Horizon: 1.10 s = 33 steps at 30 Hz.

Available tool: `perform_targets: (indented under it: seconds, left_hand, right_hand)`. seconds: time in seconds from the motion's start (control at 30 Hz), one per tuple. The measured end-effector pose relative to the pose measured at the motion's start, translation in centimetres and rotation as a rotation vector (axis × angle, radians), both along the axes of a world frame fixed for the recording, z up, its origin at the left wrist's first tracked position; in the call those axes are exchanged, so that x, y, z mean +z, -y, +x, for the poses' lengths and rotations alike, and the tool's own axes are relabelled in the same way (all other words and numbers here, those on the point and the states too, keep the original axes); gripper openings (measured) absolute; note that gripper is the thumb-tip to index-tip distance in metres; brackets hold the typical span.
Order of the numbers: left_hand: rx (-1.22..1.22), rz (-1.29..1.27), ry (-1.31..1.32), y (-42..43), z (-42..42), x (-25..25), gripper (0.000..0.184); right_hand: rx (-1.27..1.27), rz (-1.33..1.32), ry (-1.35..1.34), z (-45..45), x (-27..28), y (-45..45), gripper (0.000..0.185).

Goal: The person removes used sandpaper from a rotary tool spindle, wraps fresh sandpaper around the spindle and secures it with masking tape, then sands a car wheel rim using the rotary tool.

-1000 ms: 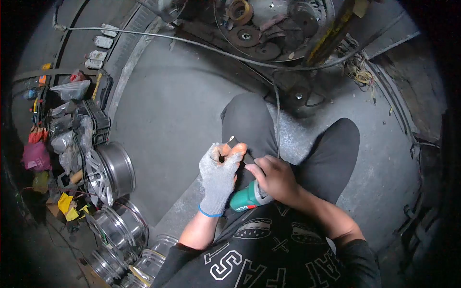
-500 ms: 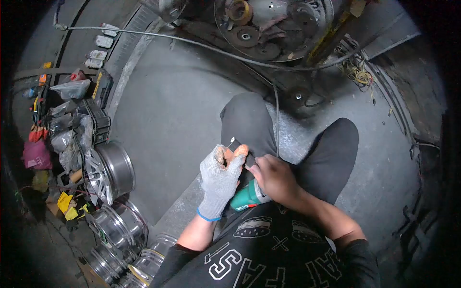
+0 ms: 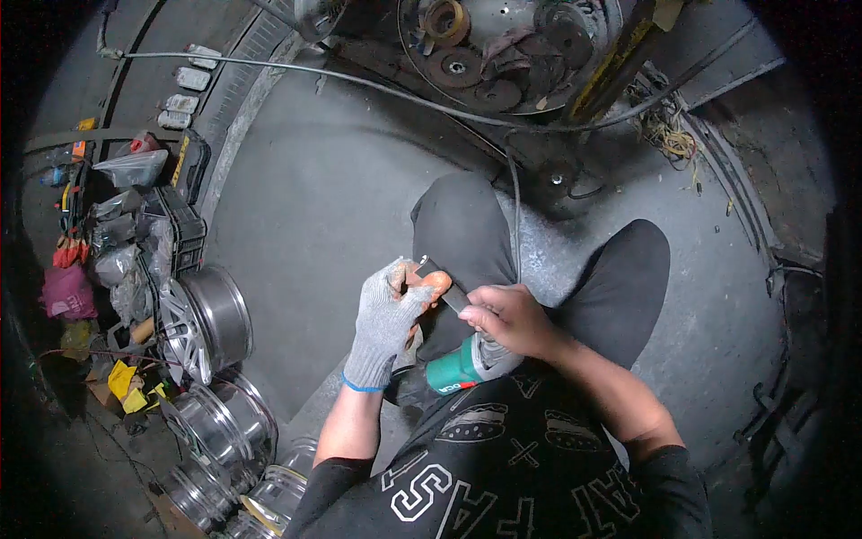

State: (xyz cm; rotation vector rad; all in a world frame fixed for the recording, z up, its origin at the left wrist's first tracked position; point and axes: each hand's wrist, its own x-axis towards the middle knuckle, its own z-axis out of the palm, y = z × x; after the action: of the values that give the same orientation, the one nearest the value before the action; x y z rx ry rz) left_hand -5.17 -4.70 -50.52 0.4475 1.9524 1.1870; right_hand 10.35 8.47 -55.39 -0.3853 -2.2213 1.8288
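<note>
My left hand (image 3: 382, 319), in a pale knitted glove with orange fingertips, pinches one end of a dark grey flat strip (image 3: 455, 296). My right hand (image 3: 510, 322), bare, has its thumb and fingers closed on the strip's other end. A small pale spot shows near the strip's far end; what it is cannot be made out. Below my right hand, against my lap, rests a green and grey power tool (image 3: 453, 370), partly hidden by my right hand and shirt. Both hands are above my thighs.
Shiny wheel rims (image 3: 211, 319) stand at the left, near a black crate (image 3: 187, 232) and plastic bags. A round pan (image 3: 417, 67) with discs and a tape roll is ahead. A cable (image 3: 359, 83) crosses in front; tangled wires (image 3: 669, 135) lie at the right.
My left hand has shifted left and slightly up. More of the dark strip shows between my hands, and the power tool has moved a little.
</note>
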Motion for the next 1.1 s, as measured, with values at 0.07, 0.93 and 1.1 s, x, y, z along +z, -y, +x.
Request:
perform_targets:
  seconds: [0.07,0.93,1.1]
  left_hand:
    - [-0.113,-0.074,-0.203,0.2,-0.5,-0.6,0.025]
    - [0.207,0.395,0.550,-0.9,0.9,-1.8,0.024]
    - [0.145,0.318,0.441,-1.0,0.8,-1.1,0.026]
  right_hand:
    - [0.161,-0.470,0.264,-0.2,0.0,-0.7,0.019]
    - [0.509,-1.014,0.124,-0.9,-1.8,-1.1,0.035]
    - [0.093,-0.379,0.166,-0.7,1.5,0.5,0.023]
